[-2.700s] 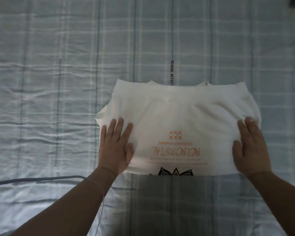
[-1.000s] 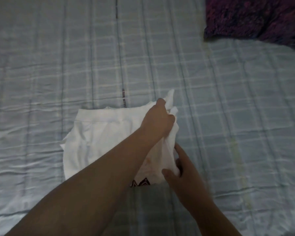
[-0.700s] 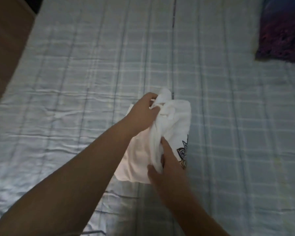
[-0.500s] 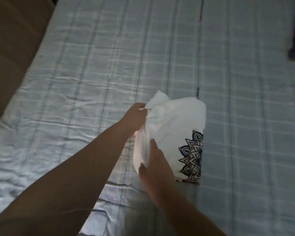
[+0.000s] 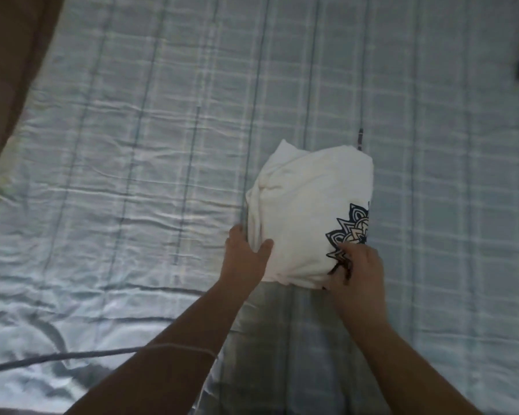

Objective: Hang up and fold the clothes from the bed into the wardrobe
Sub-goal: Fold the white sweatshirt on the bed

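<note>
White shirt (image 5: 306, 205) lies folded on the bed (image 5: 132, 175). Left hand (image 5: 246, 259) clasps its nearest edge; right hand (image 5: 357, 274) pinches the printed corner.

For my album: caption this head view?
Left hand and right hand hold a folded white shirt on a checked bed.

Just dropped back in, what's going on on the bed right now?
A person is folding a white T-shirt on the checked bed sheet. It lies as a compact bundle, dark print showing at its right edge. The left hand grips its near left edge, the right hand pinches the near right corner. No wardrobe is in view.
</note>
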The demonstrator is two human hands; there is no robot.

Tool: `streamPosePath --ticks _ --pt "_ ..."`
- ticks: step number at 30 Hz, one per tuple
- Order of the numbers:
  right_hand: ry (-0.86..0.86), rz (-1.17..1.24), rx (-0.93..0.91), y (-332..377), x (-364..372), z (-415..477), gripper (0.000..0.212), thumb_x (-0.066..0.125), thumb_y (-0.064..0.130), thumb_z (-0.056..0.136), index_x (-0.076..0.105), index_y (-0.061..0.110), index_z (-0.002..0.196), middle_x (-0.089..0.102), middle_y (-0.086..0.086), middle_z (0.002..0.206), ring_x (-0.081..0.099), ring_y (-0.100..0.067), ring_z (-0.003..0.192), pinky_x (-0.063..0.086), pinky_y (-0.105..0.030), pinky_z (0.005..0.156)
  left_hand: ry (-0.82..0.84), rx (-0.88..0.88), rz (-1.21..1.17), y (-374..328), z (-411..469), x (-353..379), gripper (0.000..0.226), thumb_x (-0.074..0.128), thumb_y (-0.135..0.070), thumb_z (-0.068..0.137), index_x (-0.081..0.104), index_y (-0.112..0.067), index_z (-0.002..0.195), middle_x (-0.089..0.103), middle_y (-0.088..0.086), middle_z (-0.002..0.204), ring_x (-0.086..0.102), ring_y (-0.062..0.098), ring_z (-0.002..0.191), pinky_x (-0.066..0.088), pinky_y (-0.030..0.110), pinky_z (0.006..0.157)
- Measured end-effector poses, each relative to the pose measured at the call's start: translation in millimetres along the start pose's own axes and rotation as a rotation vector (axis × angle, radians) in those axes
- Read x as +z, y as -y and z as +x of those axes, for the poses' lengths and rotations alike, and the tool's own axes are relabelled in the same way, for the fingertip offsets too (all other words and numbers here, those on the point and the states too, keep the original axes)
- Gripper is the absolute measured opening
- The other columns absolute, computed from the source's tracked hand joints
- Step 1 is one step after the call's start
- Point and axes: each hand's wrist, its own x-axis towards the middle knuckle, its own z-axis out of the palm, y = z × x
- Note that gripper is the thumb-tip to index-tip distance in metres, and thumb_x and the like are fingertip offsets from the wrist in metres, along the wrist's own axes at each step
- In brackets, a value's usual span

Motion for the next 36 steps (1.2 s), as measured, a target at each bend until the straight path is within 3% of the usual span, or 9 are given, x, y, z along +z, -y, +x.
streamPosePath --ticks 5,8,13,17,21,24,29,32,36 --pt "0.217 -0.053 0.177 -45.7 -9.0 -8.9 0.088 0.061 -0.001 0.069 0.032 0.021 0.149 0.028 -0.015 0.152 0.029 -0.031 0.138 0.022 -0.036 0.115 0.070 -0.074 -0.035 8.9 -12.0 9.7 0.081 0.072 -0.053 0.081 0.036 -0.009 0.139 0.056 0.009 0.131 0.059 0.026 0.114 0.048 0.034 0.095" --pt "0.304 -0.081 0.092 -62.4 1.4 -15.9 0.100 0.065 0.003 0.070 0.017 0.026 0.155 0.022 -0.016 0.156 0.029 -0.036 0.139 0.026 -0.042 0.116 0.084 -0.081 0.040 9.0 -8.9 13.0 0.079 0.066 -0.057 0.084 0.042 -0.004 0.136 0.056 0.012 0.133 0.057 0.030 0.118 0.047 0.037 0.099" --pt "0.249 0.123 0.217 -59.2 -9.1 -3.6 0.083 0.049 -0.008 0.080 0.037 0.037 0.148 0.044 -0.006 0.140 0.045 -0.020 0.128 0.027 -0.018 0.106 0.166 -0.092 -0.144 5.0 -13.1 6.7 0.066 0.066 -0.058 0.081 0.053 -0.008 0.123 0.060 0.013 0.124 0.062 0.030 0.107 0.056 0.052 0.088" --pt "0.272 0.135 0.017 -66.7 -29.3 -11.7 0.083 0.041 -0.017 0.076 0.048 0.032 0.143 0.046 -0.002 0.139 0.043 -0.007 0.126 0.021 0.002 0.101 0.194 -0.014 -0.216 10.5 -40.1 6.0 0.042 0.060 -0.040 0.096 0.044 -0.011 0.121 0.055 0.011 0.122 0.063 0.028 0.104 0.061 0.048 0.079" --pt "0.317 0.184 -0.005 -88.2 -53.6 -43.0 0.081 0.038 -0.021 0.075 0.054 0.028 0.138 0.049 0.003 0.139 0.043 0.005 0.122 0.026 0.000 0.103 0.225 0.024 -0.075 26.9 -77.1 9.8 0.040 0.060 -0.045 0.094 0.044 -0.021 0.121 0.058 -0.004 0.111 0.062 0.019 0.099 0.060 0.039 0.072" --pt "0.375 0.226 0.079 -112.4 -65.0 -76.2 0.084 0.037 -0.024 0.074 0.057 0.035 0.131 0.051 0.007 0.137 0.045 0.016 0.118 0.028 0.000 0.102 0.220 0.072 0.069 47.1 -110.6 26.0 0.042 0.062 -0.049 0.091 0.040 -0.026 0.118 0.056 -0.015 0.103 0.057 0.007 0.093 0.047 0.024 0.068" --pt "0.408 0.148 0.149 -152.5 -70.4 -116.5 0.084 0.043 -0.023 0.073 0.057 0.042 0.124 0.052 0.012 0.131 0.046 0.001 0.121 0.024 0.006 0.095 0.146 -0.019 0.164 97.9 -150.8 65.5 0.053 0.063 -0.062 0.084 0.040 -0.026 0.115 0.062 -0.004 0.106 0.062 0.026 0.099 0.049 0.039 0.085" --pt "0.490 0.023 0.014 -169.6 -68.8 -128.2 0.087 0.047 -0.019 0.071 0.052 0.037 0.137 0.048 0.002 0.134 0.043 -0.005 0.124 0.024 0.000 0.102 0.098 -0.020 0.107 114.2 -161.7 74.4 0.064 0.068 -0.047 0.087 0.040 -0.016 0.135 0.059 0.001 0.121 0.058 0.025 0.112 0.042 0.031 0.089" --pt "0.438 -0.123 -0.128 -177.1 -71.3 -123.8 0.085 0.043 0.002 0.060 0.053 0.033 0.138 0.039 -0.012 0.148 0.046 -0.033 0.127 0.037 -0.039 0.111 -0.025 0.088 0.183 117.2 -168.4 66.7 0.079 0.076 -0.040 0.081 0.031 -0.019 0.143 0.048 0.002 0.133 0.050 0.021 0.121 0.046 0.040 0.100"
